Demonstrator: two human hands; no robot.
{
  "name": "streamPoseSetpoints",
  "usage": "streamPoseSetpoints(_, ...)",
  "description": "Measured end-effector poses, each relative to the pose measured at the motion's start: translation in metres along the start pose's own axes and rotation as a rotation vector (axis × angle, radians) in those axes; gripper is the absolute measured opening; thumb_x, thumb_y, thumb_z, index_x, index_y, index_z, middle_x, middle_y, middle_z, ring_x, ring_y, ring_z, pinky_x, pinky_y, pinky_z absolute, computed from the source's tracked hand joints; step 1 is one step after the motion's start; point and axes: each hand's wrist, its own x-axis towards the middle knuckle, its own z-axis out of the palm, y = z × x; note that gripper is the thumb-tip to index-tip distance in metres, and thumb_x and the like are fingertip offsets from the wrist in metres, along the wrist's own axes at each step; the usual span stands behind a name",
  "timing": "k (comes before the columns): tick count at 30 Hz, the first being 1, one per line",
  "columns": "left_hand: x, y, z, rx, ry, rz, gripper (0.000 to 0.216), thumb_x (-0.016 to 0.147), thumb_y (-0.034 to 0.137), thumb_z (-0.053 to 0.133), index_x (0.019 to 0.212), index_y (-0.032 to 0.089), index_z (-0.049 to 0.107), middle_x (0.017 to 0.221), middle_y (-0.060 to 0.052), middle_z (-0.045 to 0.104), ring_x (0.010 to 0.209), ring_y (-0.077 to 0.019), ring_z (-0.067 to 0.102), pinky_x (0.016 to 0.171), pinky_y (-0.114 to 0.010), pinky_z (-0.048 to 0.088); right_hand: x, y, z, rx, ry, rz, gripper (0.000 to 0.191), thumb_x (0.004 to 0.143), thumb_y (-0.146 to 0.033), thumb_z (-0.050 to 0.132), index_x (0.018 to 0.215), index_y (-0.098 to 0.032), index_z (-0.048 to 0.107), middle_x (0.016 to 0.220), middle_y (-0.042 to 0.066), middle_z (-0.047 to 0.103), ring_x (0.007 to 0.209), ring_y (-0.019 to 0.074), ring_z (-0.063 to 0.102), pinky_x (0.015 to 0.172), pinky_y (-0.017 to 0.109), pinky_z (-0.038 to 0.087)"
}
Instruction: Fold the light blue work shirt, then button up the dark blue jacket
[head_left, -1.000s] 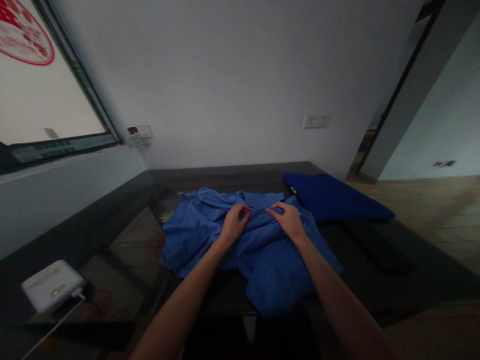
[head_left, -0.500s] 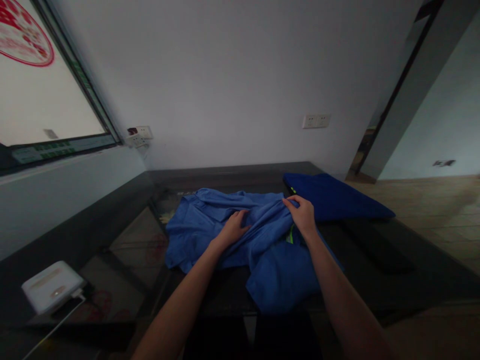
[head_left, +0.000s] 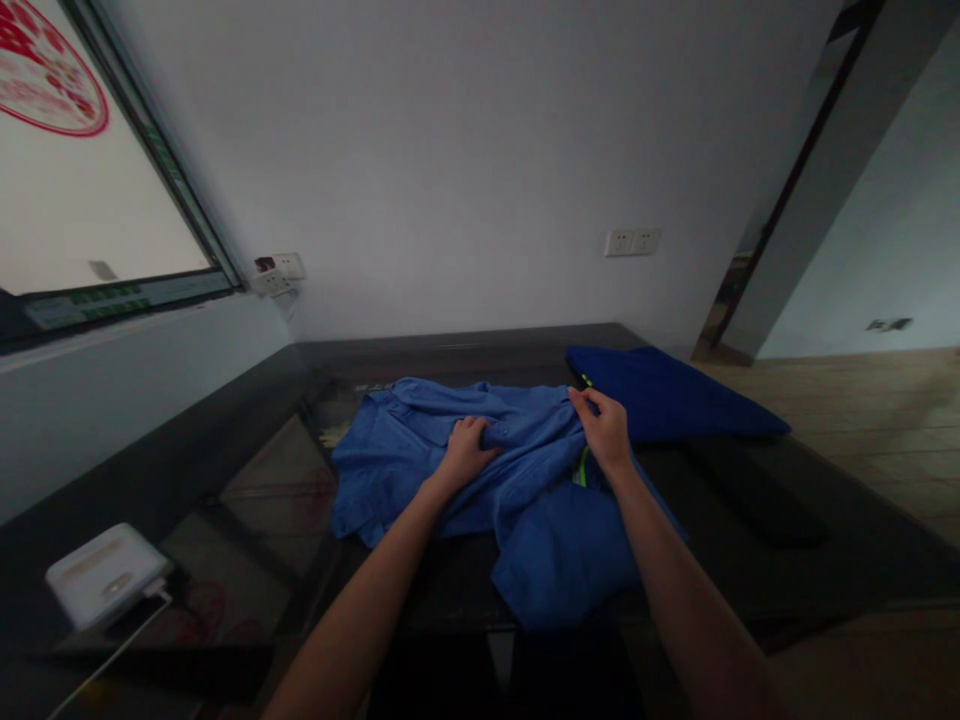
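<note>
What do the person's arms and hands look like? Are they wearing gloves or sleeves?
No gloves and no sleeves in view. Both forearms are bare from the bottom edge of the picture up to the left hand and right hand. No watch, rings or bracelets show, though the light is dim.

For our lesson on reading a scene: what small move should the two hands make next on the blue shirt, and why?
Probably draw the right hand outward while the left hand pins the blue shirt: the cloth between them lies bunched and creased on the dark table.
</note>
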Motion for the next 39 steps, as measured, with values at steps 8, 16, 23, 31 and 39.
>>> streamPoseSetpoints(8, -0.003, 0.023, -0.016, -0.23, 0.095, 0.115, 0.021, 0.071, 0.011, 0.053, 0.09, 0.02, 0.049, 0.085, -0.001, 0.059, 0.083, -0.019, 0.057, 0.077, -0.031, 0.045, -0.002, 0.012, 0.007, -0.338, -0.104, -0.16, 0.022, 0.088, -0.029, 0.047, 0.088, -0.019, 0.066, 0.085, 0.009, 0.064, 0.086, 0.0245, 0.055, 0.077, 0.035, 0.04)
streamPoseSetpoints(16, -0.008, 0.038, -0.011, -0.258, 0.098, 0.174, 0.022, 0.067, 0.007, 0.052, 0.086, 0.018, 0.05, 0.086, -0.002, 0.057, 0.085, -0.0188, 0.055, 0.077, -0.031, 0.045, -0.014, -0.012, 0.021, 0.132, -0.511, -0.194, 0.026, 0.086, -0.043, 0.054, 0.08, -0.018, 0.059, 0.077, 0.002, 0.063, 0.072, 0.0162, 0.057, 0.068, 0.027, 0.043)
streamPoseSetpoints(23, -0.007, 0.037, -0.01, -0.223, 0.145, 0.153, 0.029, 0.066, 0.006, 0.053, 0.092, 0.018, 0.054, 0.092, -0.004, 0.057, 0.091, -0.0201, 0.054, 0.083, -0.034, 0.044, -0.014, -0.008, 0.023, 0.173, -0.66, -0.111, 0.025, 0.084, -0.04, 0.058, 0.074, -0.016, 0.061, 0.071, 0.0, 0.062, 0.07, 0.0158, 0.056, 0.066, 0.025, 0.04)
streamPoseSetpoints(31, -0.017, 0.053, -0.016, -0.13, 0.098, 0.288, 0.033, 0.078, 0.011, 0.051, 0.109, 0.023, 0.055, 0.103, -0.004, 0.058, 0.102, -0.0212, 0.051, 0.092, -0.038, 0.037, -0.014, -0.006, 0.026, 0.174, -0.577, -0.113, 0.019, 0.085, -0.033, 0.057, 0.081, -0.017, 0.066, 0.079, 0.003, 0.069, 0.077, 0.0185, 0.062, 0.072, 0.027, 0.043)
streamPoseSetpoints(39, -0.01, 0.042, -0.004, -0.154, 0.136, 0.159, 0.017, 0.083, 0.016, 0.052, 0.098, 0.02, 0.058, 0.091, -0.002, 0.064, 0.087, -0.0186, 0.058, 0.081, -0.032, 0.043, -0.02, -0.011, 0.032, 0.169, -0.538, -0.138, 0.016, 0.084, -0.03, 0.058, 0.08, -0.017, 0.067, 0.08, 0.004, 0.07, 0.078, 0.0196, 0.064, 0.073, 0.028, 0.046)
